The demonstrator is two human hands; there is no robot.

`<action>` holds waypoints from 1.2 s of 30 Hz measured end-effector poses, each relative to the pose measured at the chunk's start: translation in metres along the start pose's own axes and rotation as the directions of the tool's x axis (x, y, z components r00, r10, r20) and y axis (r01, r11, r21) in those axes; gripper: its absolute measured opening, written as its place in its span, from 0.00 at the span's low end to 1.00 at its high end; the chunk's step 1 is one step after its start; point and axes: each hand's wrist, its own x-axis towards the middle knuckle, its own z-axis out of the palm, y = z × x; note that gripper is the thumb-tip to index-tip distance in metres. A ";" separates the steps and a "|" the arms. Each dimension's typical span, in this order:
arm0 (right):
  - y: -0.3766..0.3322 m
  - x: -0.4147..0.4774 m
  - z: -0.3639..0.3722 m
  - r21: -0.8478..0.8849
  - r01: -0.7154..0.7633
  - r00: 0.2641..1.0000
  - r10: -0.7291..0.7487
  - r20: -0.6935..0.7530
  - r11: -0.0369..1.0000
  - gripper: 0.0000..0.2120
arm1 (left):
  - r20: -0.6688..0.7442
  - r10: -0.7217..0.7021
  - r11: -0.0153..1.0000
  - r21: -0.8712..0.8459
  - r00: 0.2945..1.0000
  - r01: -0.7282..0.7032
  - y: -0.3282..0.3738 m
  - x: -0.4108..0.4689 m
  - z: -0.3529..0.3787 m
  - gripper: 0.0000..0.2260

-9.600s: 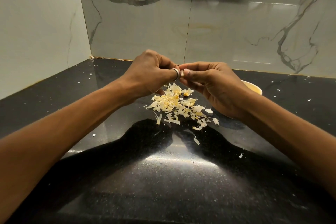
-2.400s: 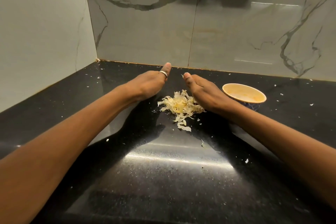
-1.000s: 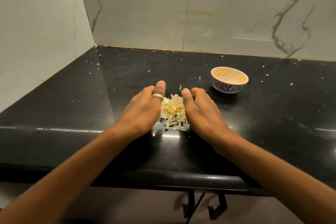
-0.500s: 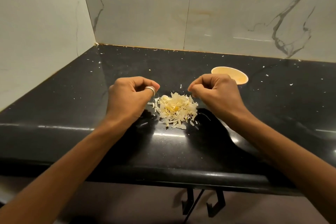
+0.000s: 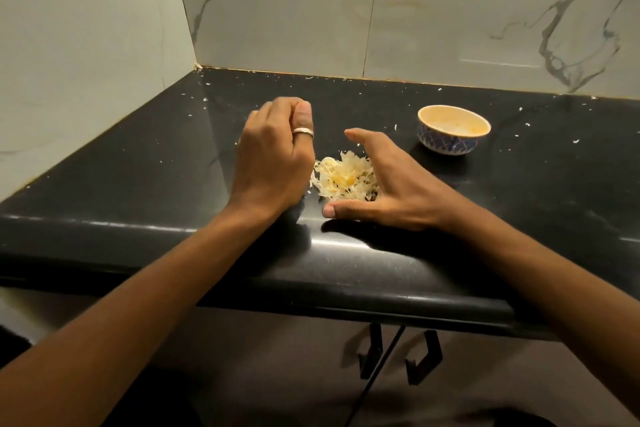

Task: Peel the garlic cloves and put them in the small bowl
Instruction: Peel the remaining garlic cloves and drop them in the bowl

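A glossy black stone countertop [image 5: 519, 204] fills the corner of a kitchen, seen from above by the person working at it; pale grey wall tiles [image 5: 450, 10] with dark marble veins rise behind it and to the left; below the rounded front edge, dark cabinet handles [image 5: 370, 354] show in shadow; tiny white flakes [image 5: 526, 124] are scattered across the stone. Near the front edge lies a loose pile of garlic peels [image 5: 346, 180], papery and cream with yellowish bits at its middle (whether any is a clove cannot be told). The left hand [image 5: 273, 159] is just left of the pile, its back to the camera, fingers curled inward, a silver ring [image 5: 303, 131] on one digit; its palm is hidden, so I cannot tell whether it holds anything. The right hand [image 5: 391, 184] is spread wide and cups the pile's right side, thumb stretched along the counter in front of the peels, fingers reaching behind them; it pinches nothing. The small bowl [image 5: 453, 146], blue-and-white patterned outside and cream inside, stands well apart at the back right; its contents are too blurred to make out.
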 end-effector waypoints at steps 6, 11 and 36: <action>-0.005 0.006 0.005 -0.053 0.032 0.999 -0.030 0.035 0.998 0.53 | 0.004 -0.057 0.997 -0.056 0.998 0.058 -0.001 0.003 0.001 0.17; -0.014 0.028 0.020 -0.026 0.135 0.990 -0.134 0.033 0.990 0.42 | 0.001 -0.105 0.991 -0.078 0.994 0.105 -0.002 0.004 0.002 0.15; -0.015 0.054 0.032 -0.312 0.064 0.966 -0.137 -0.220 0.948 0.18 | 0.310 -0.641 0.444 -0.597 0.703 0.668 0.013 0.004 -0.020 0.23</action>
